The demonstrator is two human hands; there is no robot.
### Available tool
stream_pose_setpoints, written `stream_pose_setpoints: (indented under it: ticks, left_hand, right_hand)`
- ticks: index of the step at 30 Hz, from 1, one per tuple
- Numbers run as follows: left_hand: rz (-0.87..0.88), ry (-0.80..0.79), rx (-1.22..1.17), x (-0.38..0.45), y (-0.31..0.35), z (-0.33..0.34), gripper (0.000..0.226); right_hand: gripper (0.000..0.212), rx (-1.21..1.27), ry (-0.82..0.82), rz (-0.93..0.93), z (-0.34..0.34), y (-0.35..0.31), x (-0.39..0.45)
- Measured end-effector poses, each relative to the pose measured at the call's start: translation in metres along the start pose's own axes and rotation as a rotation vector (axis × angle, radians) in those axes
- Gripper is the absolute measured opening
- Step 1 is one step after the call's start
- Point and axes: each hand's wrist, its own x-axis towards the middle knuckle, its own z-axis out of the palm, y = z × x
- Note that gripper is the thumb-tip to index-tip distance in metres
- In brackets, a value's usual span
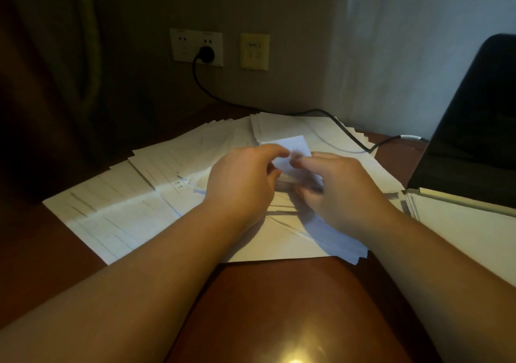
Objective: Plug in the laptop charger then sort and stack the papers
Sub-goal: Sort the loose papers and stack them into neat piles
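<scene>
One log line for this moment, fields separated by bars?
black charger plug: in wall socket | left hand, right hand: pinch small white paper slip | papers: unstacked

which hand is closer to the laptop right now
Right. The right hand lies on the papers just left of the laptop; the left hand is farther left, both pinching a small slip.

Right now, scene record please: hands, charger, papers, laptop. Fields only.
left hand: pinches small white slip
right hand: pinches the same slip, fingers blurred
charger plug: in wall socket
cable: runs over papers toward laptop
papers: fanned loose across desk, not stacked
laptop: open, screen dark, at right
</scene>
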Motion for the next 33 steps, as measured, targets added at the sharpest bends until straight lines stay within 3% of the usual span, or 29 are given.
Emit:
stream_pose_setpoints:
  ticks: [6, 12, 21, 33]
  left_hand:
    - [0.066, 0.2, -0.16, -0.005, 0.009, -0.006, 0.039]
    - [-0.049, 0.193, -0.078, -0.002, 0.006, -0.004, 0.042]
    - [-0.076, -0.064, 0.083, -0.001, 0.0, 0.006, 0.038]
    - [-0.036, -0.106, 0.136, 0.003, 0.001, 0.002, 0.021]
  right_hand:
    - [0.016, -0.08, 0.104, 0.027, -0.002, 0.004, 0.002]
    - [0.01, -0.053, 0.193, 0.118, -0.004, 0.001, 0.002]
    - [0.022, 0.009, 0.299, 0.188, -0.003, 0.0, 0.003]
    - [0.053, 0.086, 0.391, 0.222, -0.004, -0.005, 0.003]
